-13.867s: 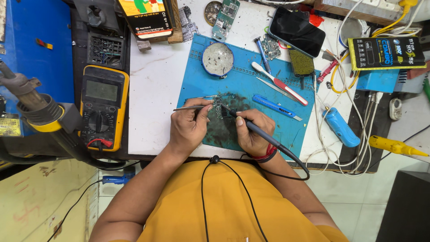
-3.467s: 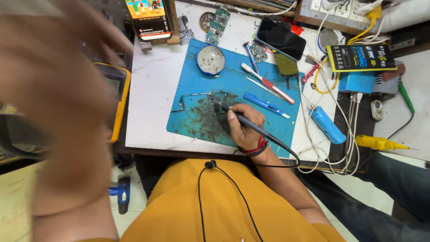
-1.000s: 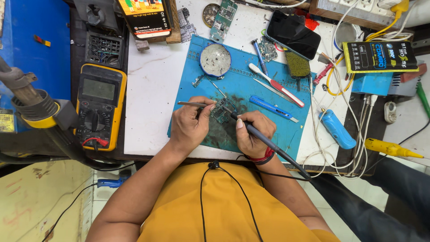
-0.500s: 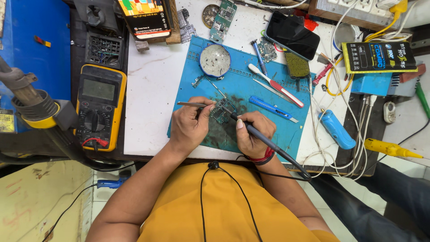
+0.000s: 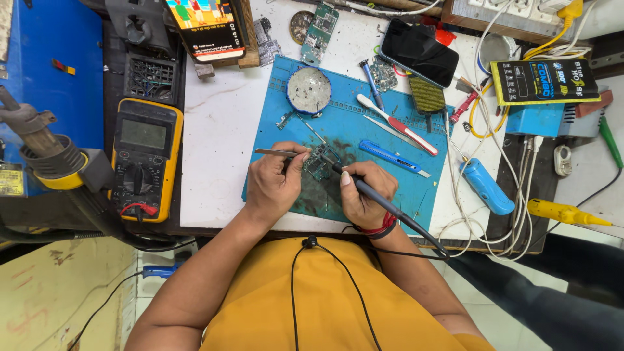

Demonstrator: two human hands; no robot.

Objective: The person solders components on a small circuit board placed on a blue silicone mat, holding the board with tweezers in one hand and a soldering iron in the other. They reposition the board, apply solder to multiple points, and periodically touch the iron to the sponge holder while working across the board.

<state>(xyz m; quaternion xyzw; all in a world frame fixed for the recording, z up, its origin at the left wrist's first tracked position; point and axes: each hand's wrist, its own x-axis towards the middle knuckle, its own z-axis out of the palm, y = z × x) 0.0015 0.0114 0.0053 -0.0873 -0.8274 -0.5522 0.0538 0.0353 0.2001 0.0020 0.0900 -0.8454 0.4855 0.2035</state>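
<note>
A small green circuit board [image 5: 318,160] lies on a blue work mat [image 5: 396,188] in the middle of the bench. My left hand [image 5: 276,182] pinches metal tweezers [image 5: 273,153] whose tips reach the board from the left. My right hand [image 5: 364,195] grips a dark soldering iron [image 5: 390,209] like a pen, its tip at the board's right edge. The iron's cable runs off towards the lower right. Both hands rest on the mat, close together.
A yellow multimeter [image 5: 144,159] lies at the left, a round tin [image 5: 309,90] and a toothbrush [image 5: 396,123] on the mat. A blue cutter [image 5: 393,158], a black phone [image 5: 419,52], loose boards, cables and a blue handled tool [image 5: 484,188] crowd the right side.
A few seconds ago my left arm was raised near the camera; it has come back down to the board with the tweezers. Over the last second nothing visibly moved.
</note>
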